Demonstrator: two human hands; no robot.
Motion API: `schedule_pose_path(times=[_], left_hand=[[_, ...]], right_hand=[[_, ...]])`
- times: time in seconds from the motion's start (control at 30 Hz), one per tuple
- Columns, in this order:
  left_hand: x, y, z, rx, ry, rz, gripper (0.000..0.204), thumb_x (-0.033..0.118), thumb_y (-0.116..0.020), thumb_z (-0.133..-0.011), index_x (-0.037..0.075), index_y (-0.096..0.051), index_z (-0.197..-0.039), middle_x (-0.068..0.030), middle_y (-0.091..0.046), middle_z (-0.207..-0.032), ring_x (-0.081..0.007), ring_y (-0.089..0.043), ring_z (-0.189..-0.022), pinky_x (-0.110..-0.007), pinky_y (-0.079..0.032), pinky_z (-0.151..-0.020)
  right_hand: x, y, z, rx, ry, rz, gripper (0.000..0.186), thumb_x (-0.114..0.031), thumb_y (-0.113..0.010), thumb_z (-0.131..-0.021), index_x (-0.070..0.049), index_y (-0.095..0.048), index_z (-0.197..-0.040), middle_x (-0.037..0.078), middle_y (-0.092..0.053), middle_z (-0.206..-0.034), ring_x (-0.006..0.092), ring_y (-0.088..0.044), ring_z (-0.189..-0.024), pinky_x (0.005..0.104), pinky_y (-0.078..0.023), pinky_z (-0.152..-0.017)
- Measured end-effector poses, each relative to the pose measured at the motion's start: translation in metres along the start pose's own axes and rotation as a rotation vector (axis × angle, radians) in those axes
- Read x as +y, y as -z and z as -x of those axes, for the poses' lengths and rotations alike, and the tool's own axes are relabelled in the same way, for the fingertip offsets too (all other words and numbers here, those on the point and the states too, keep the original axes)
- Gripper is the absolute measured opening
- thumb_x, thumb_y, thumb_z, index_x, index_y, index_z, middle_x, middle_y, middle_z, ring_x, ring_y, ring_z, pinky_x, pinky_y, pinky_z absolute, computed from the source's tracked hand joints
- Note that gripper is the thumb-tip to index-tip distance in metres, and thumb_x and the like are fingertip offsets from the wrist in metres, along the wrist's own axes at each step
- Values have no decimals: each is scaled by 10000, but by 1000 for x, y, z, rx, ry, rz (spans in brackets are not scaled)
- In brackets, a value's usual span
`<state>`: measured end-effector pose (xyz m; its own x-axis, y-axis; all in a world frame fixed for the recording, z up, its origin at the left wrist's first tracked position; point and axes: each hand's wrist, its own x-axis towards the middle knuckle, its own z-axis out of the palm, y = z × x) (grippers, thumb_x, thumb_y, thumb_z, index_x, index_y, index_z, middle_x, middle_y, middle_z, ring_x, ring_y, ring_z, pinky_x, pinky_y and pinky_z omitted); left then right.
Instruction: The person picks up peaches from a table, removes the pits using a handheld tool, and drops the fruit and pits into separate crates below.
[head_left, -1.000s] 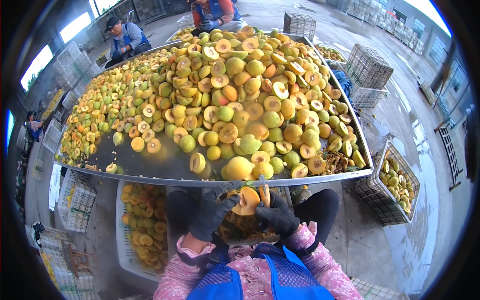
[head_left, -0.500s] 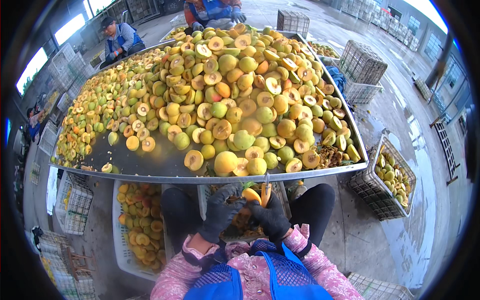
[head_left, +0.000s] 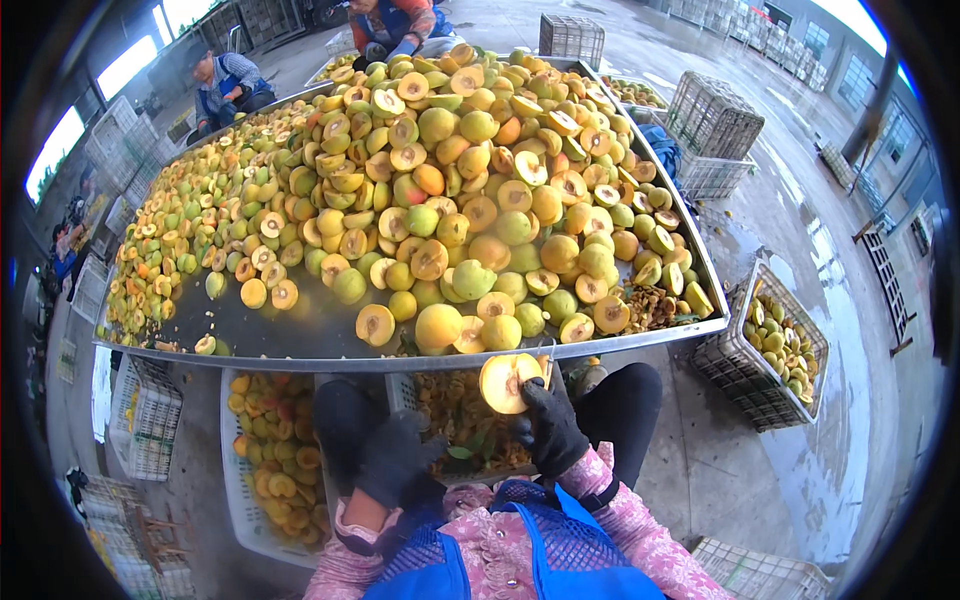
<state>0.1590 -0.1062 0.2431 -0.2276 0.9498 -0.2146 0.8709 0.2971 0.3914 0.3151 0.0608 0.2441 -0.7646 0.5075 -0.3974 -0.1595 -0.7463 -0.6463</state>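
Note:
A halved yellow peach (head_left: pixel 505 383), its brown pit hollow facing up, is in my right hand (head_left: pixel 552 428), which wears a dark glove. The fingers and thumb close on its right edge, just below the table's front rim. A thin tool partly shows beside the peach half, mostly hidden. My left hand (head_left: pixel 397 455), gloved too and somewhat blurred, hangs lower left above my thigh with fingers stretched and nothing visible in it. Between my knees a crate (head_left: pixel 402 395) holds brown scraps and a green leaf. Peach halves (head_left: pixel 455 200) are heaped on the metal table (head_left: pixel 275 364).
Left of my legs stands a white crate (head_left: pixel 232 490) of peach halves. A grey crate (head_left: pixel 745 385) of more halves is at the right. Two people in blue vests sit beyond the table; one is at the far left (head_left: pixel 230 85). Stacked crates (head_left: pixel 712 118) stand behind right.
My left hand has come away from the peach and dropped down left. My right hand has risen slightly, now showing the peach half's cut face. The view has shifted a little.

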Motion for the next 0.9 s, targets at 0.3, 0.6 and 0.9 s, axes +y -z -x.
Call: schedule_pose_path(times=[0.3, 0.6, 0.9], left_hand=[[34, -37, -53, 621, 39, 1370, 385, 303, -355, -968, -11, -473, -1157, -92, -536, -1118, -162, -519, -1031, -277, -430, -889], [28, -27, -51, 592, -36, 1610, 214, 148, -460, -885, 25, -517, -1052, -102, -560, -1016, -202, -559, -923, -323, -464, -805], [36, -8, -48, 668, -42, 820, 103, 54, -551, -811, 29, -605, -894, -96, -610, -836, -223, -585, -780, -313, -458, -705]], right_hand=[[31, -31, 0, -71, -51, 54, 254, -258, -573, -864, -89, -511, -1043, -6, -525, -751, 82, -485, -522, 229, -409, -443], [-8, -27, 26, -208, -142, 927, 328, -226, -548, -883, -46, -449, -1139, 95, -554, -775, 136, -583, -682, 274, -446, -555], [7, -19, 12, -413, 382, 1429, 538, -216, -496, -873, -143, -285, -1362, 246, -527, -977, 417, -558, -778, 456, -443, -664]])
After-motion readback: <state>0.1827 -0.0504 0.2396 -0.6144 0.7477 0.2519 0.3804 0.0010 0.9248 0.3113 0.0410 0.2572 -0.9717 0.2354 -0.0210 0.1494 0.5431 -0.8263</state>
